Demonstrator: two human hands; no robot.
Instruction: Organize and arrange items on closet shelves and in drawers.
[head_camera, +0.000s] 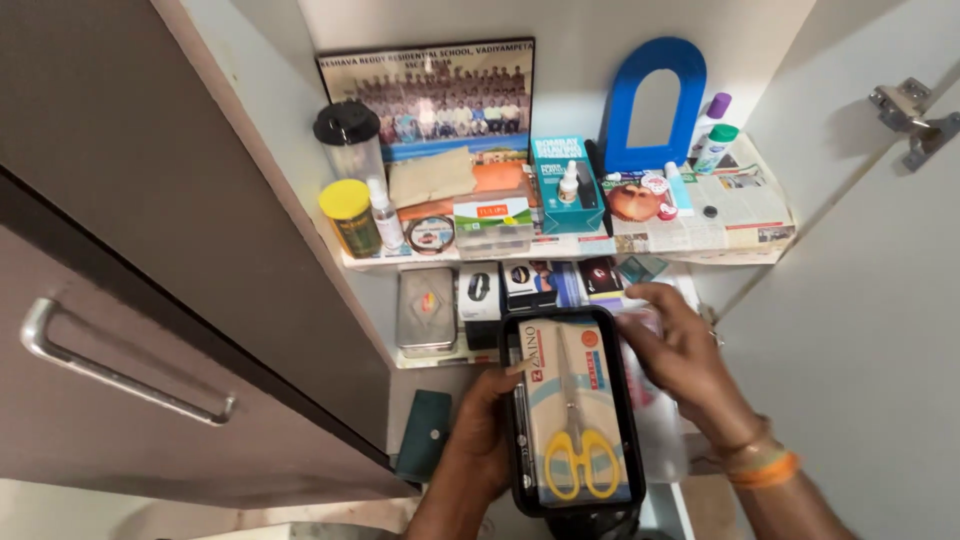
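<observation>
Holding a black tray (628, 400) in front of an open cupboard, the person is steadying it with both hands. The left hand (482, 432) is gripping the tray's left edge, its thumb lying over the rim with the grip clamped on the tray. The right hand (682, 352) is resting at the tray's upper right edge, fingers spread and partly curled against it (whether that grip is actually closing on the rim cannot be told). Lying inside the tray is a carded pair of yellow-handled scissors (575, 420), blades pointing toward the shelves. Behind the tray, the lower shelf (432, 360) is carrying a grey tin (427, 308) and several small boxes. Sitting on the upper shelf (700, 245) are a yellow-lidded jar (349, 215), a teal box (563, 185), a blue arched frame (655, 100) and a framed group photograph (430, 95) leaning against the back wall. A dark green pouch (425, 432) is lying below, left of the left hand.
</observation>
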